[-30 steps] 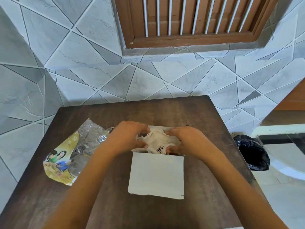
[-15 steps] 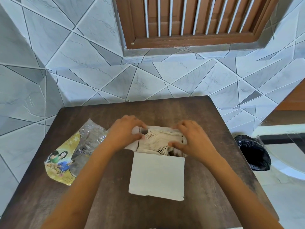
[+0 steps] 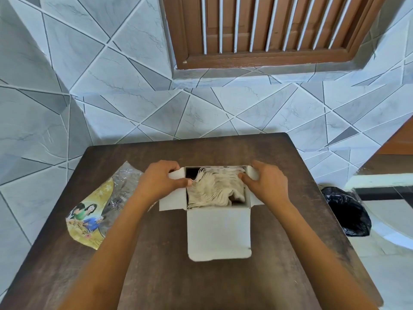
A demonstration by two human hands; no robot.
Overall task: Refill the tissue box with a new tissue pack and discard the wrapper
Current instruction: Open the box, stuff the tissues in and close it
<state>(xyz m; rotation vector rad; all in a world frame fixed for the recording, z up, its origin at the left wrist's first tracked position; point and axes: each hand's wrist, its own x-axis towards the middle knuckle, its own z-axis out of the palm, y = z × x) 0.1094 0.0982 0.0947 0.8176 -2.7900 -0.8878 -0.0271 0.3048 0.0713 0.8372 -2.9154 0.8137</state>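
The tissue box (image 3: 218,231) stands open near the middle of the dark wooden table (image 3: 169,276), its large white lid flap folded toward the person. Compared with half a second ago, both hands have moved outward off the tissues, so more of the stack (image 3: 212,189) shows; it sits inside the box, ruffled and tilted, with a dark gap at the far left corner. A second ago the hands were pressed together over the stack. The left hand (image 3: 159,181) now curls its fingers over the left side flap, thumb tip touching the tissue edge. The right hand (image 3: 267,183) is closed around the right side flap, thumb pressed to the tissues. Both side flaps are spread wider than before. The empty wrapper (image 3: 98,204) lies unchanged on the table, left of the box, partly under the left forearm. A black bin bag (image 3: 346,211) sits on the floor to the right.
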